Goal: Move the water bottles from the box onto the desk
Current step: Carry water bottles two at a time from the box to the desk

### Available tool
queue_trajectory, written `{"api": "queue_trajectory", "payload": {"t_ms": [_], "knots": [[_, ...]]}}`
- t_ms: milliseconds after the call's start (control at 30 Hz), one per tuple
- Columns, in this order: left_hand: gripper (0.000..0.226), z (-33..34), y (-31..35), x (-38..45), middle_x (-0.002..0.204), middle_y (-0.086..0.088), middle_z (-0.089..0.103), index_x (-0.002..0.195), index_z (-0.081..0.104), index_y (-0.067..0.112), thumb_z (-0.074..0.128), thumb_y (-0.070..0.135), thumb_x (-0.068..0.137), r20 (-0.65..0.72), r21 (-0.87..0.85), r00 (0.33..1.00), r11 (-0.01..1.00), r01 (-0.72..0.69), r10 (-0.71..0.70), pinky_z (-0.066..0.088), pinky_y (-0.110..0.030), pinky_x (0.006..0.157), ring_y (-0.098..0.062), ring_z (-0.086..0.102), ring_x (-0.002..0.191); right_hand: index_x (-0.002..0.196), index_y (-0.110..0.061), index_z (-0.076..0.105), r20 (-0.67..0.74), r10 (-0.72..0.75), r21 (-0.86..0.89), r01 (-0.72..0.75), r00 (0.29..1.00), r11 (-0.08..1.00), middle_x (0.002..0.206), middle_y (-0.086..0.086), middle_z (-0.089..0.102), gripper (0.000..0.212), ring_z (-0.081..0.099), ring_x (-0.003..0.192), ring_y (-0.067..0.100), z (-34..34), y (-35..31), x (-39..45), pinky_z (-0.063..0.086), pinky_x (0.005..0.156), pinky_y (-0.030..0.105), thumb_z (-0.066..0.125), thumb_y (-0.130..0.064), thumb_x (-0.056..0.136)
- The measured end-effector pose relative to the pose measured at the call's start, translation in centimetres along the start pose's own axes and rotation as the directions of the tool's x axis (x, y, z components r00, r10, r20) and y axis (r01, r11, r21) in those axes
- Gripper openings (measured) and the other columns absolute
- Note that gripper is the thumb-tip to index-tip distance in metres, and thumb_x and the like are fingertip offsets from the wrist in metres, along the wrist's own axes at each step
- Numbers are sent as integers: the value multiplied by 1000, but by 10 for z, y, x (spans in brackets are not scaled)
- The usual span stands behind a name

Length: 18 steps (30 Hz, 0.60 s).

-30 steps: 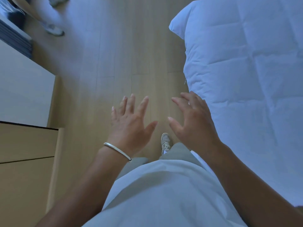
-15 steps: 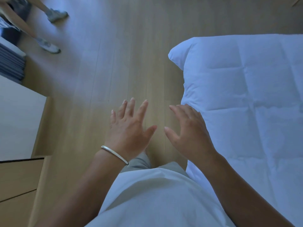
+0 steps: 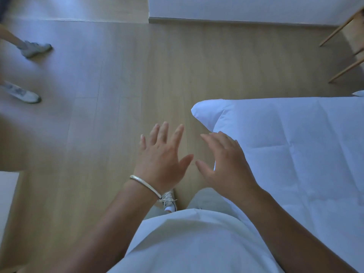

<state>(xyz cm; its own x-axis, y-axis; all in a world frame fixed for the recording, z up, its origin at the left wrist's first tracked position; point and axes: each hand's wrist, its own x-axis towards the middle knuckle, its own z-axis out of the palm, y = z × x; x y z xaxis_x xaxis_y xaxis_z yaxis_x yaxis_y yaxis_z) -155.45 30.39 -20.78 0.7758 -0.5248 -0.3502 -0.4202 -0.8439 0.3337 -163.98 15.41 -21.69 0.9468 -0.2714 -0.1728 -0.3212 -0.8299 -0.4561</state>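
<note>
Both hands, left (image 3: pixel 160 160) and right (image 3: pixel 226 166), fingers spread, holding nothing, above wooden floor (image 3: pixel 118 115) beside white duvet (image 3: pixel 295 146).

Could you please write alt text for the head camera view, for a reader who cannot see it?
A person's left hand and right hand, both empty with fingers spread, are held out over a wooden floor beside a white quilted bed. Another person's feet show at far left.

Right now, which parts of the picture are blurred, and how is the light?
Head view: dim, bluish light; the two shoes at the left edge are smeared by motion; the left hand and right hand are fairly sharp, fingers spread; the wall at the top bows from the wide lens.
</note>
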Motion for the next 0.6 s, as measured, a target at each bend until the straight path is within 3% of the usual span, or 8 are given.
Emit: {"api": "queue_trajectory", "payload": {"t_ms": [167, 333, 600], "knots": [[77, -37, -8, 68, 166, -3, -5, 155, -5, 36, 36, 62, 96, 14, 19, 1000, 1000, 20, -20, 2, -49, 122, -22, -9, 152, 140, -19, 50, -14, 27, 54, -26, 1000, 998, 140, 3, 52, 66, 45, 132, 26, -18, 3, 77, 36, 108, 52, 54, -46, 80], [77, -64, 0, 155, 166, -3, -2, 156, -2, 37, 38, 61, 95, 7, -8, 1000, 1000, 22, -22, 3, -47, 123, -20, -6, 152, 139, -21, 51, -18, 27, 102, -25, 999, 994, 142, 0, 51, 63, 39, 139, 24, -31, 23, 168, 33, 112, 49, 54, -46, 81], [76, -137, 43, 332, 166, -4, -2, 156, -2, 35, 37, 61, 96, -25, 142, 1000, 990, 5, -1, 3, -48, 123, -23, -5, 152, 143, -18, 48, -29, 36, 118, -32, 999, 993, 147, 7, 47, 62, 35, 140, 28, -95, 77, 344, 27, 116, 44, 59, -40, 85]]}}
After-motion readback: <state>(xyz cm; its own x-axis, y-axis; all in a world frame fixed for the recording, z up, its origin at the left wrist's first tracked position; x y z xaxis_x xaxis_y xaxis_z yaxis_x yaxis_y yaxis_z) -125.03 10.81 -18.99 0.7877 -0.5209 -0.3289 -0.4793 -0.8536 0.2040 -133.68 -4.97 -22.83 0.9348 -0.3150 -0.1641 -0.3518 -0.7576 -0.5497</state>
